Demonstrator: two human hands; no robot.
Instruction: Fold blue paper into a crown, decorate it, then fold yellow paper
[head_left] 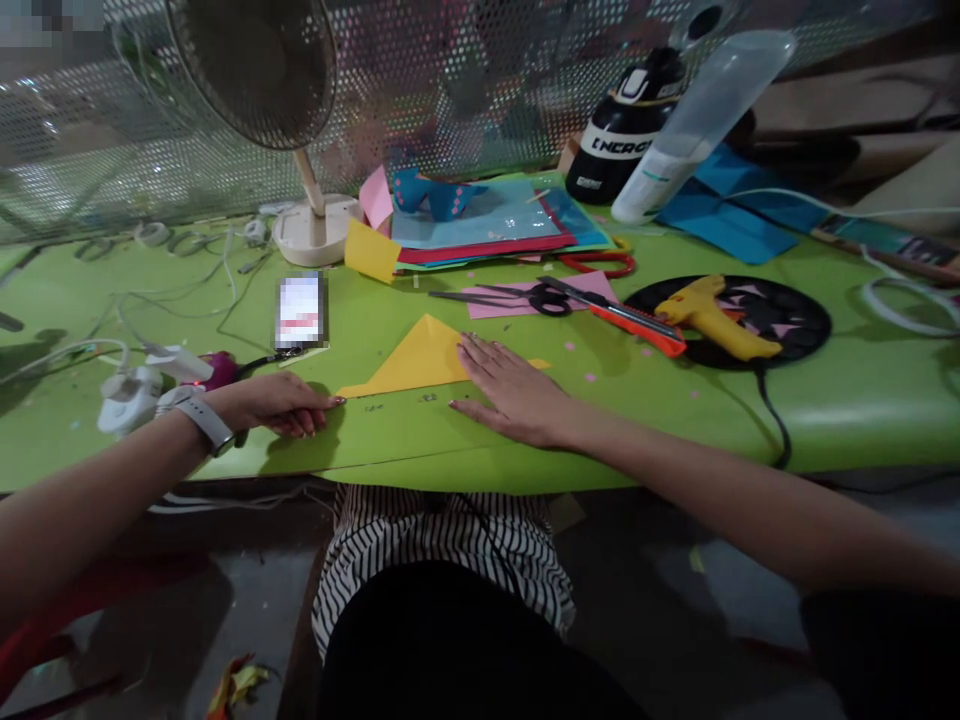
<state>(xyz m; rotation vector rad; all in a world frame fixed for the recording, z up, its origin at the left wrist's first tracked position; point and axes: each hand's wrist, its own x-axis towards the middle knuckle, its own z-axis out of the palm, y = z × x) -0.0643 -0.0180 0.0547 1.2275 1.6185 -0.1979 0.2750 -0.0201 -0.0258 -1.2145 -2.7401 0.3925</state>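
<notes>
A folded sheet of yellow paper [416, 355] lies flat on the green table cover, its peak pointing away from me and its long straight edge towards me. At its left tip my left hand [289, 405] is closed, thumb and forefinger pinching the narrow end. Flat across the paper's right part rests my right hand [514, 395], fingers stretched out and slightly apart, hiding some of it. A short yellow end shows beyond the right fingers. Small pencil-like marks are on the green surface just below the paper's edge.
Scissors [551, 298] and an orange utility knife [637, 328] lie beyond my right hand. A yellow glue gun [720, 318] rests on a black round mat. Stacked coloured sheets [480, 235], a black bottle [619, 145] and a fan [319, 230] stand behind. Plugs [131, 400] and cables are at left.
</notes>
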